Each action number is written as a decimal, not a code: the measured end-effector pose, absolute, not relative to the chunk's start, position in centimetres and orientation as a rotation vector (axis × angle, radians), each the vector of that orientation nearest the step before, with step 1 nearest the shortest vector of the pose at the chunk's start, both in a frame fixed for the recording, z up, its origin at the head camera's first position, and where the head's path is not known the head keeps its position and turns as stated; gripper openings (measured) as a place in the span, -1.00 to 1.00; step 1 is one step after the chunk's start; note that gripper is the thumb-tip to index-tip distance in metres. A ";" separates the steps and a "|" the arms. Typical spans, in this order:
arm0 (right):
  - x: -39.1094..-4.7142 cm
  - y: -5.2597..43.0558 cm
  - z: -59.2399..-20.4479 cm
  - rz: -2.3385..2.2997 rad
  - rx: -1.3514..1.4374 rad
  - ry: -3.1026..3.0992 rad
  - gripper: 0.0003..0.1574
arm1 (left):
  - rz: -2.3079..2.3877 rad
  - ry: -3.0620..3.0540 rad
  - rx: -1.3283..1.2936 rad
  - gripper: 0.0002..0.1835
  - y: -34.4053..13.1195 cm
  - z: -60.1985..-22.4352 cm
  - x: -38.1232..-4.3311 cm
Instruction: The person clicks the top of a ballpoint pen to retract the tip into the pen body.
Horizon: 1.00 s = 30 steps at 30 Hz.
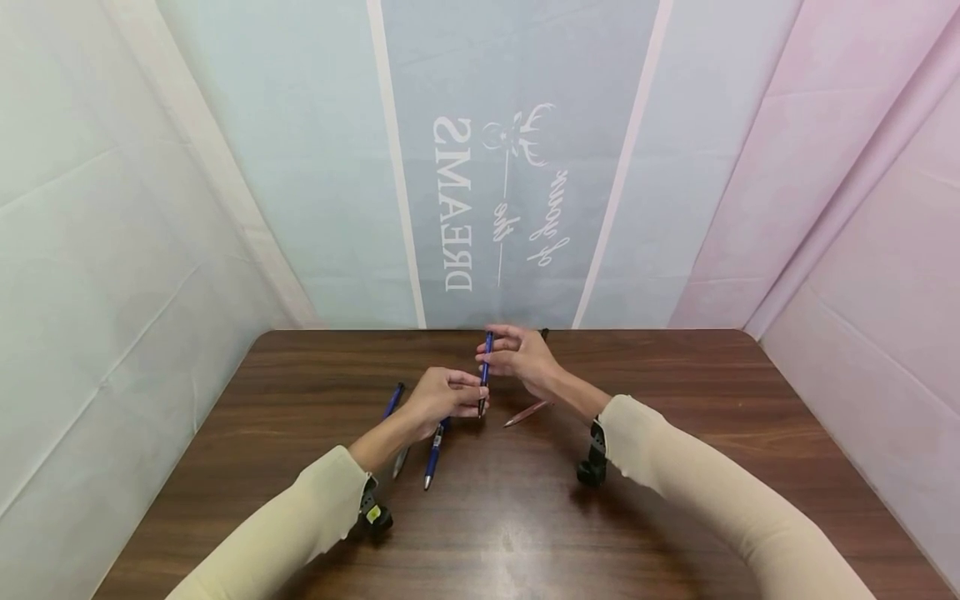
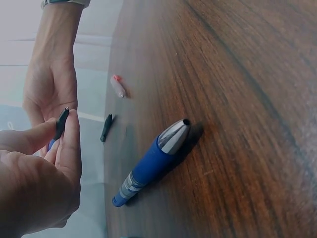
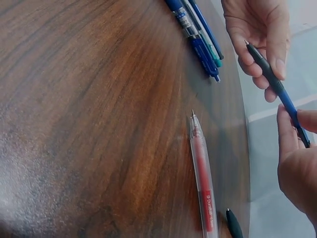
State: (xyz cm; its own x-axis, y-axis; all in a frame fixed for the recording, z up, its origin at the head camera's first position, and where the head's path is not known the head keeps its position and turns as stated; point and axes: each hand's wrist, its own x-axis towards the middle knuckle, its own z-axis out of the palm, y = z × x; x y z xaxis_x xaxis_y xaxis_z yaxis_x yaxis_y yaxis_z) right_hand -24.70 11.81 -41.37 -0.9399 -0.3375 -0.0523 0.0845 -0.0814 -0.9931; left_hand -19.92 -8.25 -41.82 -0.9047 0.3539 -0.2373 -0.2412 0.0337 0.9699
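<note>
A blue pen with a black grip [image 3: 267, 69] is held between both hands above the table's far side. My left hand [image 1: 438, 396] pinches the black tip end between thumb and fingers. My right hand [image 1: 527, 360] holds the blue upper end with thumb and fingers. The metal point of the pen is out, as the right wrist view shows. Below the left hand lies a blue pen with a silver tip [image 2: 148, 161]. A clear pen with red ink [image 1: 527, 413] lies on the table below the right hand.
More pens lie by the left forearm: a blue one [image 1: 392, 402] and a greyish one [image 1: 401, 463], both partly covered. Behind the right hand a dark pen [image 1: 545, 334] lies at the wooden table's [image 1: 675, 467] far edge. Printed cloth [image 1: 517, 67] hangs behind.
</note>
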 end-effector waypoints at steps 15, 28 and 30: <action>-24.4 11.5 -41.5 -2.137 -0.221 1.893 -0.27 | 1.942 1.871 0.129 -0.78 -8.3 -41.7 -19.8; -24.1 11.6 -41.4 -2.161 -0.230 1.911 -0.32 | 1.912 1.870 0.141 -0.76 -8.3 -41.7 -19.6; -24.1 11.7 -41.3 -2.157 -0.236 1.919 -0.34 | 1.911 1.874 0.141 -0.78 -8.3 -41.7 -19.5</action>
State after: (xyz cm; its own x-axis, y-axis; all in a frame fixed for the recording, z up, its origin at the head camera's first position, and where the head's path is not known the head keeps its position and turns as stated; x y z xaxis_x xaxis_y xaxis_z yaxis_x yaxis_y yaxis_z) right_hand -24.07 11.66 -41.33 -0.9571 -0.2869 -0.0415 0.0746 -0.1053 -0.9916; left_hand -19.54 -8.27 -41.66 -0.8903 0.3868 -0.2401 -0.2475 0.0313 0.9684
